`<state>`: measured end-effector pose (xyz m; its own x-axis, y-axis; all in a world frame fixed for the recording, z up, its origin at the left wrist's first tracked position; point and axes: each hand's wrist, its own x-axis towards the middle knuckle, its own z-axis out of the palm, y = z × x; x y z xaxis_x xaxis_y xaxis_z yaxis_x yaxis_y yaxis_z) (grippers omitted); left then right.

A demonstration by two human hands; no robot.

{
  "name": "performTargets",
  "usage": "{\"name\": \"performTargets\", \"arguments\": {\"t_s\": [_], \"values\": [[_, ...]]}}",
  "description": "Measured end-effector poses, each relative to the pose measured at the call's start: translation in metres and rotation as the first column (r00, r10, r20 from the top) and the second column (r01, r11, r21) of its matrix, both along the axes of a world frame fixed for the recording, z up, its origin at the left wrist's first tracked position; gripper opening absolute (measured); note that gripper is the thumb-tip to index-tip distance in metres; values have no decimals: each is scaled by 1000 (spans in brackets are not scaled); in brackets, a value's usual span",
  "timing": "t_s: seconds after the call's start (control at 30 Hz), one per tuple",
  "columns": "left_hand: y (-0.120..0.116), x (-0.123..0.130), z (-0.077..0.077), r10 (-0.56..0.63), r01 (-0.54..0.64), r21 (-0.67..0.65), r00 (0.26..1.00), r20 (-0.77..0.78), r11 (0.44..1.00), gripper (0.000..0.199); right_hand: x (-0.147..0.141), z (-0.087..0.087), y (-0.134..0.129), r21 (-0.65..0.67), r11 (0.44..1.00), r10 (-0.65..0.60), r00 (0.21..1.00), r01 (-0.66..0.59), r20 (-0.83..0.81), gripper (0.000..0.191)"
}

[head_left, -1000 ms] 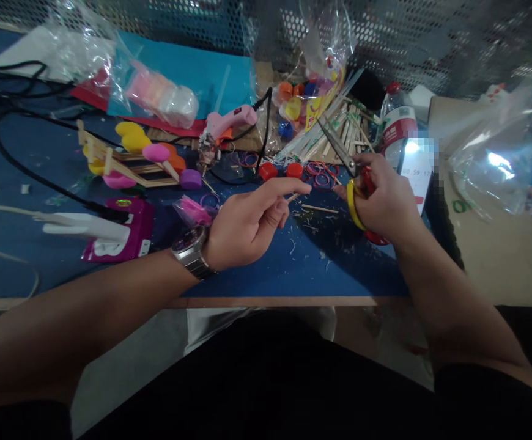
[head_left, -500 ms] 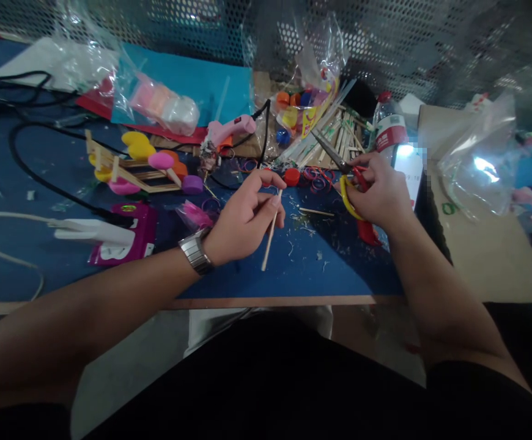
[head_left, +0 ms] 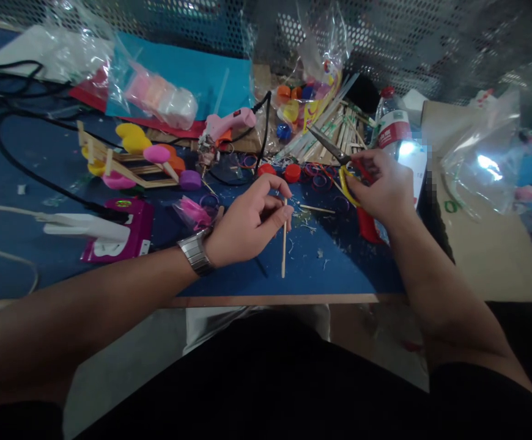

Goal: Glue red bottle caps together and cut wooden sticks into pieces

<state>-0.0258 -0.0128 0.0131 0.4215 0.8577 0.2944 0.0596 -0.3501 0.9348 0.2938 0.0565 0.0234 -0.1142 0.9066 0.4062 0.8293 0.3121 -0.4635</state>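
Note:
A thin wooden stick (head_left: 284, 250) hangs nearly upright from the pinched fingers of my left hand (head_left: 252, 221), over the blue table. My right hand (head_left: 382, 188) holds scissors (head_left: 349, 186) with yellow and red handles, their blades pointing up and left towards a heap of wooden sticks (head_left: 349, 129). Between my hands a short stick (head_left: 317, 209) lies among pale shavings. Left of my left hand is a frame of sticks (head_left: 128, 170) with yellow, pink and orange pieces on it.
Behind my left hand lies a pink glue gun (head_left: 230, 122) with a black cable. A purple power strip (head_left: 126, 235) is at the left. A bottle (head_left: 393, 125), a lit phone (head_left: 413, 168) and cardboard (head_left: 490, 244) are at the right. Red caps (head_left: 292, 173) lie near the centre.
The stick in my left hand has swung from slanting to nearly upright, and my left hand has shifted slightly right. My right hand still holds the scissors in almost the same spot.

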Motion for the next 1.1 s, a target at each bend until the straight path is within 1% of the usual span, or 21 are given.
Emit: {"name": "performTargets", "arguments": {"t_s": [0.13,0.2,0.3,0.4,0.47,0.57,0.63,0.77,0.9,1.0,1.1], "values": [[3,0,-4,14,-10,55,997,-72,998,18,0,1,2,5,1000,22,1000,-23,13,43],[4,-1,-5,21,-15,63,995,-102,998,20,0,0,3,11,1000,4,1000,-4,17,45],[3,-2,-2,21,-16,44,992,-127,999,28,0,-3,5,6,1000,-13,1000,13,13,45],[1,-3,3,-13,16,19,991,-131,1000,36,0,-4,6,-4,1000,-10,1000,10,14,45],[0,-4,6,-22,32,52,985,-172,998,38,2,-5,7,-11,1000,-9,1000,9,15,45],[-2,-4,9,-2,46,164,965,-261,985,30,5,-7,9,-19,1000,-11,1000,11,9,42],[-4,-3,10,-4,68,217,960,-280,974,23,6,-9,11,-42,999,-11,1000,11,4,41],[-6,-4,13,-69,170,287,941,-331,943,15,4,-9,10,-93,996,-8,1000,10,22,40],[-7,-6,14,-157,283,304,912,-379,910,10,2,-6,7,-111,994,-17,997,25,77,38],[-7,-7,13,-189,324,314,900,-392,892,10,1,-1,3,-58,998,7,993,0,117,34],[-7,-7,11,-199,348,336,892,-407,875,10,-3,4,-2,43,992,109,980,-117,165,24]]}}
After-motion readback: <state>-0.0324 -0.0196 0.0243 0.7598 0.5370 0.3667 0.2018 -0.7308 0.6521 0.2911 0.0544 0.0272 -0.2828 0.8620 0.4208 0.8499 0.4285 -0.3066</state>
